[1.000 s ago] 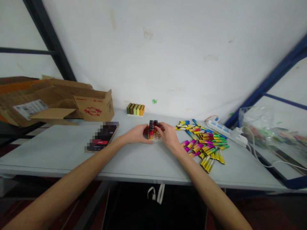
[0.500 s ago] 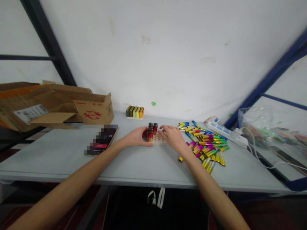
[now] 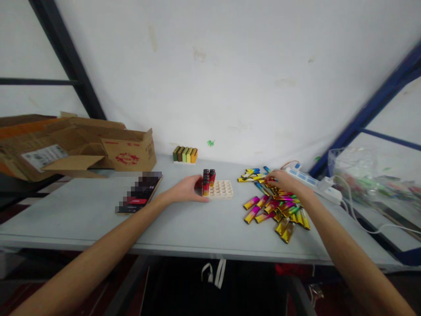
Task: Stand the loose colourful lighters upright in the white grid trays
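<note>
Rightward, right hand (image 3: pixel 281 181) outstretched, palm down.

Soft, diffuse light; faint shadows; slight blur; edges stretched.

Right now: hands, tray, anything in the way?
Left hand at left end of white tray, beside red lighters. Right hand at loose shiny pieces, grip hidden. Most tray holes unfilled. Power strip close beyond right hand.

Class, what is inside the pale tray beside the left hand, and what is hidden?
Red, black-topped cylinders stand left in the tray; open holes show on the right. The cylinders and left hand hide what is beneath or behind them.
</note>
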The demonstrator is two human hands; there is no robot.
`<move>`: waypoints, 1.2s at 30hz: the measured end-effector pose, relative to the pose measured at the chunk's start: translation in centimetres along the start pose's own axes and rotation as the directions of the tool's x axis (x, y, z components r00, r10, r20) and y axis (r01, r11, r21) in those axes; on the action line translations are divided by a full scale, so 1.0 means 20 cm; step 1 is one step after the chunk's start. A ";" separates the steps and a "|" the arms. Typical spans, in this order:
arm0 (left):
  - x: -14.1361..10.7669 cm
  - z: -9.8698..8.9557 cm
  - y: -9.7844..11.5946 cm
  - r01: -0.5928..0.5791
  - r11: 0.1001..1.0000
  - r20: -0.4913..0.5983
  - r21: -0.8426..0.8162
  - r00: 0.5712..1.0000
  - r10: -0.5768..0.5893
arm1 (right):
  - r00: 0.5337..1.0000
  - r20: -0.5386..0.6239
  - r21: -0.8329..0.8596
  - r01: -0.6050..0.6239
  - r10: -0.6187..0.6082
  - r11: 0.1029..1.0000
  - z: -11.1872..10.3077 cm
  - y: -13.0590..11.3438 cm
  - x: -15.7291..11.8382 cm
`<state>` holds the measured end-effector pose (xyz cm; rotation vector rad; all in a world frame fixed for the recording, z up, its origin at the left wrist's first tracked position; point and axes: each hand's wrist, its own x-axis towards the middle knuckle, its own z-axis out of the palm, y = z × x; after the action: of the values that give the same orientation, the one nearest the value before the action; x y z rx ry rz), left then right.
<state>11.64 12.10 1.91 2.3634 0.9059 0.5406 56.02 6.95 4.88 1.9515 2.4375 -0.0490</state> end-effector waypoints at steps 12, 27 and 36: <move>0.00 0.00 -0.01 0.002 1.000 0.002 0.018 1.000 -0.002 | 0.999 0.015 0.091 -0.034 0.033 0.995 -0.04 -0.01 0.02; 0.00 0.00 0.00 0.021 0.999 -0.007 -0.025 1.000 -0.021 | 0.801 -0.530 0.800 0.364 0.278 0.477 -0.17 -0.70 0.08; -0.01 0.00 0.02 -0.024 0.994 0.014 -0.108 1.000 0.026 | 0.936 -0.336 0.941 0.331 0.107 0.068 -0.03 -1.06 0.17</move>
<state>11.66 11.76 2.08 2.2811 0.8202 0.5667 34.61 5.64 5.69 2.0110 3.0502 -2.2541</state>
